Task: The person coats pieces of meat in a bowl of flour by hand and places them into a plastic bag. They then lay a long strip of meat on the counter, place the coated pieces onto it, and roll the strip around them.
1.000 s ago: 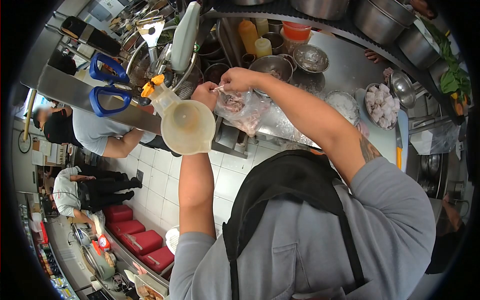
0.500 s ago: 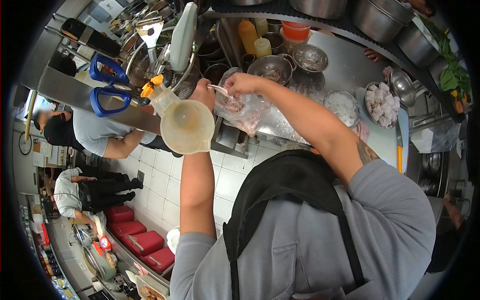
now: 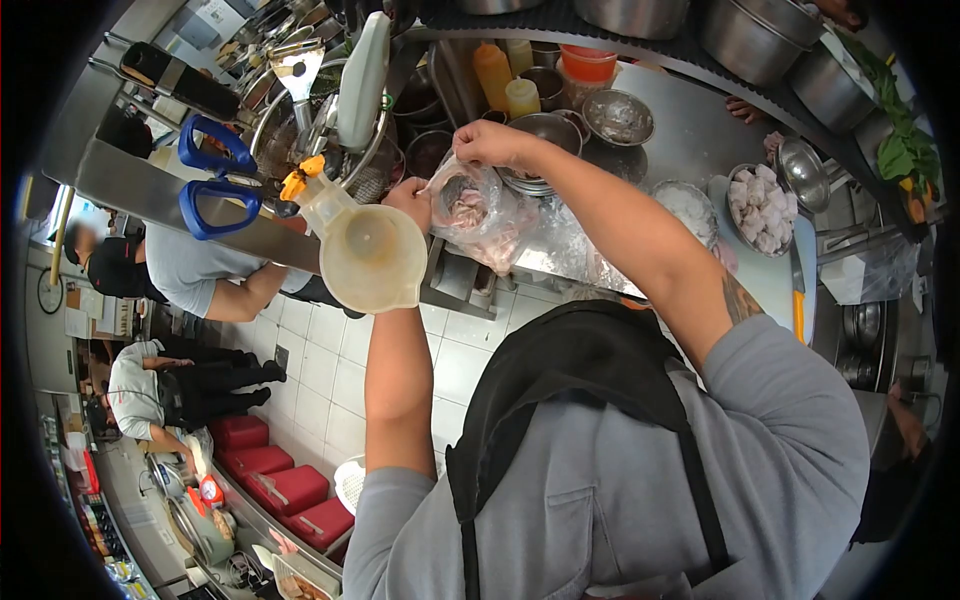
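A clear plastic bag point(image 3: 512, 225) with pale pink raw meat pieces point(image 3: 467, 208) inside sits at the counter's near edge, its mouth spread apart. My left hand point(image 3: 408, 203) is closed on the bag's left rim, part of it hidden behind a hanging translucent plastic jug point(image 3: 372, 258). My right hand point(image 3: 487, 145) pinches the top of the rim, raised above the meat. Just behind the bag stand metal bowls point(image 3: 550, 130), partly covered by my right forearm.
On the right are a bowl of white powder point(image 3: 687, 210), a bowl of pale chunks point(image 3: 762, 208) and an orange-handled knife point(image 3: 798, 310) on a board. Blue-handled scissors point(image 3: 222, 207) hang at left. A shelf edge point(image 3: 640, 40) runs overhead. Other people stand at left.
My right hand has moved up and slightly left with the rim. The bag's mouth has widened, showing more of the meat inside. My left hand has shifted slightly down.
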Tool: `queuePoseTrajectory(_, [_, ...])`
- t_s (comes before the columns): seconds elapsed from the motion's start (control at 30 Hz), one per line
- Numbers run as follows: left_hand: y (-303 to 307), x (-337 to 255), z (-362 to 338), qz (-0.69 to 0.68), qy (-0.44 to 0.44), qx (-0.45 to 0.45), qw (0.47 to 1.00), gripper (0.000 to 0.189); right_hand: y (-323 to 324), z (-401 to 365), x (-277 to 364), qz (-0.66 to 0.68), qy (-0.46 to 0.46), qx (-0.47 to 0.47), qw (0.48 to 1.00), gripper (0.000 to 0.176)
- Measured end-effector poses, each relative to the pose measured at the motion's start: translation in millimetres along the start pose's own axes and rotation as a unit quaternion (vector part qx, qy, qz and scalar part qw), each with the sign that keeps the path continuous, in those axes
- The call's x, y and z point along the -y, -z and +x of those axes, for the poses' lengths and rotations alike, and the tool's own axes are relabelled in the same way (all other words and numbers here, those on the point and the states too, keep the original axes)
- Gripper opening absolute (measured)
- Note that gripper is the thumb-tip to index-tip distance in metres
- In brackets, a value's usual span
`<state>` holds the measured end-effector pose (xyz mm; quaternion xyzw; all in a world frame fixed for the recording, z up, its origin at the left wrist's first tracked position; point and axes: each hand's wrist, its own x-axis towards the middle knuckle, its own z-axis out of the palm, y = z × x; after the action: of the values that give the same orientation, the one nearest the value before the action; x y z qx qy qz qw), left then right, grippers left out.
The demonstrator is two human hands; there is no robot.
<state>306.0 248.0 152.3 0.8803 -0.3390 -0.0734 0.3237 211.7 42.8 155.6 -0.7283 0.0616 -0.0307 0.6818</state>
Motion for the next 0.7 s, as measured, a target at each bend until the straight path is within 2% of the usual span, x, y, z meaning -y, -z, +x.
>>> queuePoseTrajectory(0.07, [6, -9, -7, -0.010, 0.036, 0.025, 0.999, 0.026, -2, -4, 9, 0.020, -0.013, 0.003, 1.000, 0.004])
queuePoseTrajectory(0.17, [-19, 26, 9, -0.008, -0.149, -0.047, 0.988, 0.026, -3, 2, 10, 0.030, -0.019, 0.059, 0.998, 0.006])
queuePoseTrajectory(0.2, [-18, 19, 11, -0.149, -0.101, 0.002, 0.984, 0.025, -5, 5, 9, 0.017, -0.013, 0.070, 0.997, 0.008])
queuePoseTrajectory(0.23, [-16, 5, 10, -0.287, -0.050, 0.051, 0.955, 0.024, -6, 9, 8, 0.005, -0.007, 0.081, 0.997, 0.010])
queuePoseTrajectory(0.27, [-13, -9, 8, -0.417, 0.000, 0.099, 0.903, 0.023, -6, 13, 6, -0.008, -0.001, 0.092, 0.996, 0.012])
queuePoseTrajectory(0.3, [-12, -15, 7, -0.421, -0.001, 0.109, 0.900, 0.021, -5, 16, 4, -0.018, -0.007, 0.092, 0.996, 0.012])
queuePoseTrajectory(0.4, [-13, 0, 22, -0.272, -0.014, 0.126, 0.954, 0.018, 0, 21, 3, -0.047, -0.022, 0.101, 0.994, 0.015])
queuePoseTrajectory(0.57, [-11, 2, 23, -0.142, -0.068, 0.127, 0.979, 0.013, 7, 15, 1, -0.087, -0.030, 0.124, 0.988, 0.022])
queuePoseTrajectory(0.67, [-6, -5, 18, -0.023, -0.113, 0.080, 0.990, 0.012, 8, 2, 20, -0.314, -0.057, 0.111, 0.941, 0.024])
queuePoseTrajectory(0.7, [-5, -6, 15, 0.023, -0.126, 0.059, 0.990, 0.011, 9, 1, 17, -0.320, -0.058, 0.109, 0.939, 0.022])
